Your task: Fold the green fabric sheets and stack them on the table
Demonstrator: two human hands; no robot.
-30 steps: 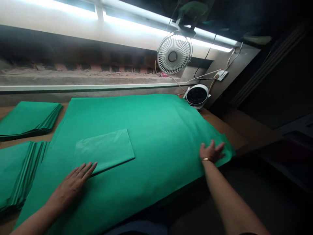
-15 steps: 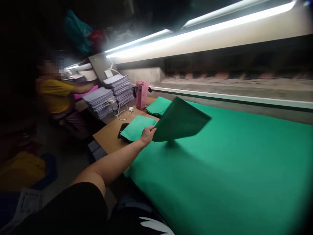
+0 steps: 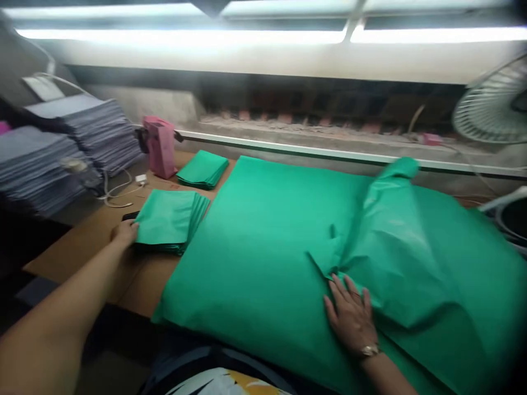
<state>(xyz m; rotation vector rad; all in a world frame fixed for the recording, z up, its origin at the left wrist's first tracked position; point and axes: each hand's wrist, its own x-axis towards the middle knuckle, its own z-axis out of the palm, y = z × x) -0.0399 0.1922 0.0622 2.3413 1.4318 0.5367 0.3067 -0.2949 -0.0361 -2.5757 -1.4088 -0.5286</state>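
Observation:
My left hand (image 3: 124, 233) is at the left edge of a stack of folded green sheets (image 3: 162, 216), its fingers closed on the edge of the top piece. My right hand (image 3: 353, 315), with a watch on the wrist, lies flat with fingers spread on a large green sheet (image 3: 263, 230). Just past its fingertips, the sheet's lifted part (image 3: 395, 236) is folded over and crumpled, with creases running toward the far edge. A second pile of folded green sheets (image 3: 203, 169) sits farther back on the brown board (image 3: 99, 247).
A pink box-like holder (image 3: 160, 147) stands behind the folded piles. Tall stacks of greyish sheets (image 3: 102, 129) are at the left, with a white cable (image 3: 117, 192) beside them. A fan (image 3: 496, 104) is at the upper right. Tube lights (image 3: 181, 35) run overhead.
My left hand has brought the green piece it held in the air down onto the near stack. The view has turned right, and my right hand and the crumpled sheet now show.

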